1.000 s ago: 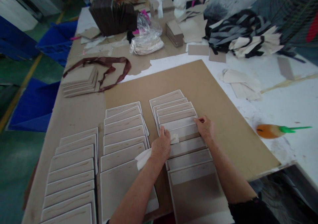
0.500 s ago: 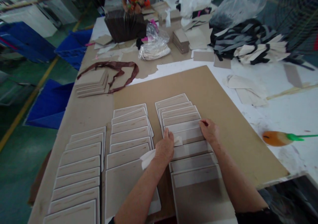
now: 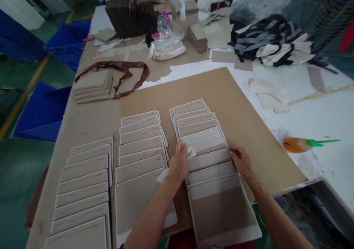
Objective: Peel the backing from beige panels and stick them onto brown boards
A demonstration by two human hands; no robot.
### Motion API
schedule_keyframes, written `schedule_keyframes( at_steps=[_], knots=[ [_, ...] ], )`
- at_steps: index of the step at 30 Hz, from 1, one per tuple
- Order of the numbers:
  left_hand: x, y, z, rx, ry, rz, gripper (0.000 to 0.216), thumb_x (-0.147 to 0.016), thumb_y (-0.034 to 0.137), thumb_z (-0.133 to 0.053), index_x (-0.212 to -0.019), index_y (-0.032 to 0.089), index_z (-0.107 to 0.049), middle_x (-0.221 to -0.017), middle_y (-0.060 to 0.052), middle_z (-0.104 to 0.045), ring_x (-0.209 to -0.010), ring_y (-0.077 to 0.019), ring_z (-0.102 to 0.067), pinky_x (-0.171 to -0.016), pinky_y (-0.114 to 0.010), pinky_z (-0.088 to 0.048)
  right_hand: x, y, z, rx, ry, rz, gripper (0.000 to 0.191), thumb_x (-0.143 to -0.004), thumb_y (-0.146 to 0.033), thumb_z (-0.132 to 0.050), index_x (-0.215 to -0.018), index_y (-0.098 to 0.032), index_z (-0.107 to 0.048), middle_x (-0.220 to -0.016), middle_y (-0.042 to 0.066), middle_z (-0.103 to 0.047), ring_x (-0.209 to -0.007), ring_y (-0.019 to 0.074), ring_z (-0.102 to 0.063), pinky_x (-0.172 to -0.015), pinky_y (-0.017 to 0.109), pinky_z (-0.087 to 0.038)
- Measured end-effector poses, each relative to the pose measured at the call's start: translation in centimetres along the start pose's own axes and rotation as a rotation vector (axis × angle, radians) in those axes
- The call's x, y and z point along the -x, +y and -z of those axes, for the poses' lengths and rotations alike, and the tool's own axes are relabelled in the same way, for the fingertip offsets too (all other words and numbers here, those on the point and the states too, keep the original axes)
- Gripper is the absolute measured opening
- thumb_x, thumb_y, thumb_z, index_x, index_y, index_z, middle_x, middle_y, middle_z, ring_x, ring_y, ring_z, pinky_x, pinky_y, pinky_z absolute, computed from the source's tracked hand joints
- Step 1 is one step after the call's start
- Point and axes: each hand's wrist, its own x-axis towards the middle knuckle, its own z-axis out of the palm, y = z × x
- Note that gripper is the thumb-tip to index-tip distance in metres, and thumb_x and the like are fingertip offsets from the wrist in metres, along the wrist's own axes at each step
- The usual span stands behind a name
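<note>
Here, the left hand (image 3: 178, 163) has its grip around a white cloth (image 3: 191, 152); the right hand (image 3: 243, 163) meets the lower-centre cards' (image 3: 215, 214) edge, grip unclear; uneven pressure could skew them.

The panels (image 3: 215, 212) look like smooth, matt card; the white wad (image 3: 191, 152) in the left hand (image 3: 178, 165), thin matt cloth or paper. The small bag (image 3: 168, 39) looks like crinkled, glossy plastic, the bundled strips (image 3: 265, 37) cloth.
</note>
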Motion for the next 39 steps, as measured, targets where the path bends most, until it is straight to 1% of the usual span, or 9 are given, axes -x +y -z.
schedule_keyframes(
  at_steps=[6,12,16,22,25,29,32,36,39],
  knots=[
    [-1.4,-0.7,0.4,0.031,0.087,-0.023,0.055,-0.074,-0.003,-0.045,-0.125,0.017,-0.051,-0.139,-0.013,-0.044,-0.125,-0.0239,-0.052,-0.102,-0.033,-0.047,0.1,-2.6,-0.9,0.108,0.039,0.227,0.028,-0.085,-0.038,-0.054,-0.099,-0.018,-0.067,-0.098,0.011,-0.065,-0.084,0.0224,-0.062,-0.076,0.039,-0.052],
    [-1.9,-0.7,0.4,0.029,0.122,0.001,0.052,-0.074,-0.003,-0.042,-0.120,0.016,-0.055,-0.129,-0.012,-0.044,-0.112,-0.0224,-0.058,-0.098,-0.033,-0.048,-2.6,-6.3,-3.2,0.289,-0.025,0.573,0.028,-0.092,-0.037,-0.052,-0.107,-0.019,-0.068,-0.108,0.011,-0.064,-0.103,0.0259,-0.055,-0.092,0.042,-0.045],
    [-2.5,-1.1,0.6,0.029,0.131,0.027,0.050,-0.075,-0.001,-0.044,-0.119,0.018,-0.058,-0.127,-0.012,-0.042,-0.100,-0.0200,-0.061,-0.094,-0.033,-0.049,-4.2,-6.2,-4.1,0.468,-0.075,0.625,0.032,-0.095,-0.037,-0.048,-0.108,-0.018,-0.069,-0.110,0.013,-0.063,-0.102,0.0271,-0.053,-0.093,0.043,-0.043],
    [-2.2,-1.1,2.5,0.019,0.134,0.135,0.042,-0.081,0.002,-0.042,-0.113,0.018,-0.064,-0.119,-0.013,-0.051,-0.093,-0.0217,-0.062,-0.084,-0.034,-0.050,-4.3,-5.3,-3.5,0.540,0.068,0.515,0.037,-0.094,-0.037,-0.045,-0.113,-0.013,-0.067,-0.110,0.018,-0.061,-0.103,0.0306,-0.051,-0.092,0.046,-0.042],
    [-1.0,-0.2,3.5,0.186,0.165,0.164,0.029,-0.084,0.013,-0.052,-0.109,0.014,-0.066,-0.103,-0.011,-0.061,-0.092,-0.0226,-0.061,-0.083,-0.033,-0.048,-2.9,-6.9,-2.9,0.389,0.120,0.450,0.036,-0.092,-0.039,-0.048,-0.111,-0.014,-0.067,-0.109,0.018,-0.061,-0.104,0.0313,-0.052,-0.093,0.049,-0.042],
    [0.5,2.4,3.7,0.811,-0.068,0.323,0.036,-0.073,0.042,-0.073,-0.095,0.014,-0.068,-0.070,-0.001,-0.060,-0.064,-0.0155,-0.056,-0.063,-0.026,-0.045,0.4,-11.4,-3.4,-0.097,-0.253,0.321,0.031,-0.088,-0.045,-0.055,-0.105,-0.021,-0.067,-0.106,0.010,-0.064,-0.096,0.0232,-0.059,-0.083,0.037,-0.048],
    [0.8,4.3,3.0,1.170,-0.196,0.267,0.039,-0.063,0.038,-0.080,-0.091,0.013,-0.069,-0.069,0.001,-0.060,-0.064,-0.0131,-0.055,-0.063,-0.024,-0.044,2.3,-14.1,-5.0,-0.332,-0.532,0.092,0.028,-0.082,-0.046,-0.063,-0.092,-0.020,-0.067,-0.086,0.002,-0.067,-0.078,0.0175,-0.060,-0.071,0.030,-0.048],
    [0.9,5.2,1.4,1.217,-0.162,0.240,0.032,-0.064,0.032,-0.078,-0.088,0.013,-0.068,-0.069,0.003,-0.059,-0.063,-0.0112,-0.052,-0.061,-0.022,-0.040,2.9,-14.7,-6.4,-0.473,-0.491,-0.098,0.032,-0.073,-0.048,-0.071,-0.065,-0.020,-0.058,-0.062,-0.003,-0.057,-0.061,0.0133,-0.052,-0.057,0.025,-0.041],
    [1.7,4.7,0.3,1.143,-0.183,0.333,0.023,-0.074,0.036,-0.068,-0.081,0.015,-0.064,-0.059,0.005,-0.050,-0.052,-0.0092,-0.044,-0.050,-0.021,-0.034,3.0,-13.5,-6.0,-0.521,-0.540,-0.090,0.032,-0.074,-0.051,-0.069,-0.071,-0.020,-0.063,-0.068,-0.001,-0.061,-0.066,0.0151,-0.055,-0.062,0.026,-0.045]
  ],
)
